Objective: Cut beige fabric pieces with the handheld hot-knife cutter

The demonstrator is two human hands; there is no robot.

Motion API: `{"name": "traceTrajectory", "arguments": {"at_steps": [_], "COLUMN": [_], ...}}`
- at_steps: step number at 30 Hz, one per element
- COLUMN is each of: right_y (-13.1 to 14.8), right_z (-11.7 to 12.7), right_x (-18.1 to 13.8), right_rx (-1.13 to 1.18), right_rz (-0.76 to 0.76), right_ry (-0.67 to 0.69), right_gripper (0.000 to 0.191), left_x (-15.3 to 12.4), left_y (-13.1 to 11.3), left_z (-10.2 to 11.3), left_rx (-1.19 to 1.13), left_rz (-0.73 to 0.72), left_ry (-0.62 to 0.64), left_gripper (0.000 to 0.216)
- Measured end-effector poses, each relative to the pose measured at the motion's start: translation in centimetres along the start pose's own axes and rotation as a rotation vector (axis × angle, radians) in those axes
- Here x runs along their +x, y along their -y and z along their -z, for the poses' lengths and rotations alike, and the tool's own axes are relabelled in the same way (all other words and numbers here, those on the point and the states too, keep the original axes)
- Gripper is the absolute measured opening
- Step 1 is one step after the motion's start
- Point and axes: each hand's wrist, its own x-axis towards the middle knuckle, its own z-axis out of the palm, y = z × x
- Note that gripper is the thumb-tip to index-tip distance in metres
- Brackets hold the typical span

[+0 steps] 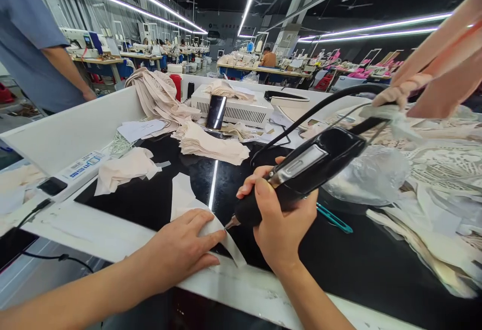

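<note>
My left hand (181,247) lay flat and open, palm down, pressing on the near end of a pale strip (184,197) of cloth. The strip ran across the black table (150,199) and over its white front edge, and my fingers were spread over it, gripping nothing.

My right hand (278,219) was clenched round the handle of a black tool (312,169), thumb on top. The tool slanted down to the left, and its thin metal tip met the strip just beside my left fingertips. A black cable (301,119) rose from the tool's back end and arched away over the table.

A teal pen-like thing (335,219) lay on the table just to the right of my right hand. Beyond it sat a clear bag (372,174), and further right a heap of white lace (444,169). Behind the strip were loose beige pieces (124,169) and a pile (211,144) of more of them. Further back a phone (216,111) leaned against a white box (241,109).

A person in a blue shirt (26,38) stood at the far left, past the table's white wall. Pink cloth (440,64) hung into view at the upper right.
</note>
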Motion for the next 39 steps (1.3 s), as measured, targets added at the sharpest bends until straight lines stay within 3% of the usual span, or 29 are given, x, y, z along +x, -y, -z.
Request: {"name": "traceTrajectory", "arguments": {"at_steps": [10,39], "right_y": [0.1,-1.9], "right_z": [0.1,-1.8], "right_x": [0.1,1.6], "right_rx": [0.008,0.069], "right_rz": [-0.019,0.019], "right_ry": [0.004,0.044], "right_gripper": [0.037,0.027], "left_x": [0.1,0.2], "left_y": [-0.4,0.1], "left_z": [-0.9,-1.4], "left_rx": [0.167,0.072], "left_rz": [-0.041,-0.064], "left_ry": [-0.043,-0.166], "left_gripper": [0.060,0.059]}}
